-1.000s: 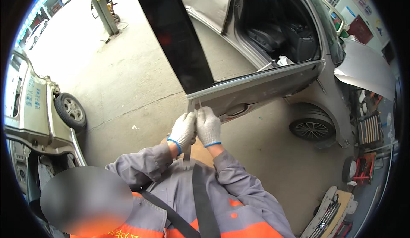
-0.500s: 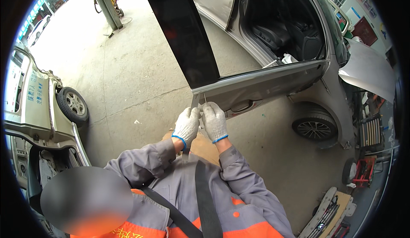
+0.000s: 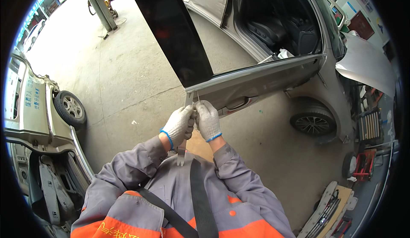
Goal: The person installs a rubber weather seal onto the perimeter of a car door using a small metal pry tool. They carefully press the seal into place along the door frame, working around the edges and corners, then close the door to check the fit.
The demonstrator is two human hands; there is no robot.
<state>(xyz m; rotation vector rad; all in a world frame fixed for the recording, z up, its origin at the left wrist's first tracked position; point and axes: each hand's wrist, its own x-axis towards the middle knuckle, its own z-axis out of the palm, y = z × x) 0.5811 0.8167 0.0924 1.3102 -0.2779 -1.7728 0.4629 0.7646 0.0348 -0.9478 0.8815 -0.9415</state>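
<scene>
- Left hand (image 3: 178, 124): gloved, fingers curled, looks to be gripping a flat metal strip (image 3: 181, 156); middle of the strip hidden by the glove.
- Right hand (image 3: 208, 120): gloved, fingers bent, seems to pinch a thin rod (image 3: 198, 96) between thumb and forefinger; full grip not visible.
- Hands side by side at the fingertips, just below the near corner of the silver-grey car door (image 3: 273, 80); touching or slightly apart, cannot tell.
- Strip: long axis runs roughly from the door's near corner back toward the wearer's chest; forked end nearest the grey jacket (image 3: 177, 191), upper end up by the corner. Left hand nearer to it. Contact with the door unclear.
- Rod: stands up from the right hand, tip beside the door's outer face, close to the same corner. Right hand nearer.
- Door handle (image 3: 237, 104): right of the right hand, apart from it, along the outer face.
- Black window pillar (image 3: 171, 33): rises from the near corner, leaning up-left.
- Room: widest over the concrete floor (image 3: 136, 80), left of the door's near edge; some to the right, between hands and front wheel (image 3: 313, 124). Chest side tight, door corner limits forward reach.
</scene>
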